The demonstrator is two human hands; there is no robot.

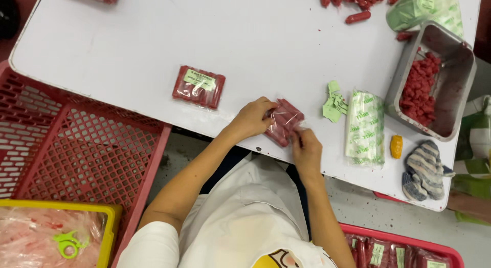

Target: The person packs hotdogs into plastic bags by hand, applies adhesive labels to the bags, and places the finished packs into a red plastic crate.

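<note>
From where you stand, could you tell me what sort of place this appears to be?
Probably a small food-packing station for sausages. Both hands, left hand and right hand, hold a clear bag of red sausages; a labelled finished pack lies on the white table, and a metal tray holds more.

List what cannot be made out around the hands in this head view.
- Pack of red sausages: its near end is covered by the left hand and right hand.
- Green labels: print too small.
- Metal tray: far inner wall in shadow.
- Red crate: cut off by the bottom edge.
</note>
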